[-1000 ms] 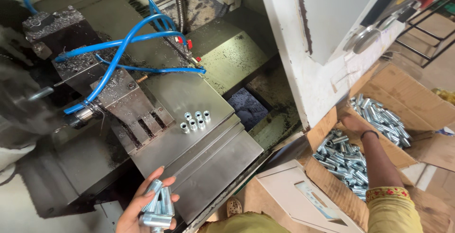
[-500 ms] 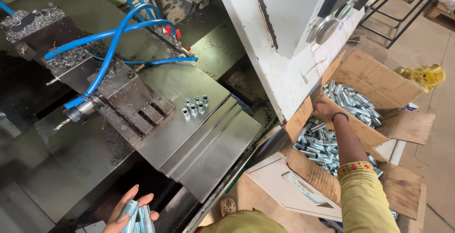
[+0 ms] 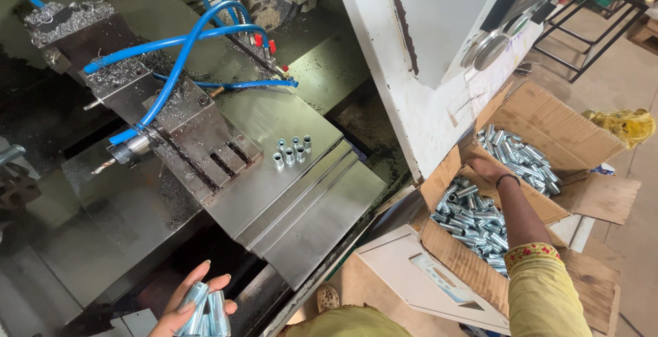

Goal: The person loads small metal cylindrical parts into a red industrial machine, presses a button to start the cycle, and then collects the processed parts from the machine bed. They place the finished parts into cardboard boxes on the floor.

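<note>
- Left hand [image 3: 186, 309]: grip holds a loose bundle of metal sleeves [image 3: 205, 307] low beside the machine bed [image 3: 301, 207]; one could slide out.
- Right hand [image 3: 485, 170] reaches into the cardboard box [image 3: 548, 121]; grip hidden, cannot tell. Sharp chips [image 3: 65, 16] near.

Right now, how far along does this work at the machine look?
Done so far: seven small metal sleeves stand upright on the machine's steel cover. In hand: the left hand holds a few metal tubes, while the right hand reaches into the cardboard box, onto its middle divider. Left: the box holds many loose tubes on both sides of the divider.
</note>
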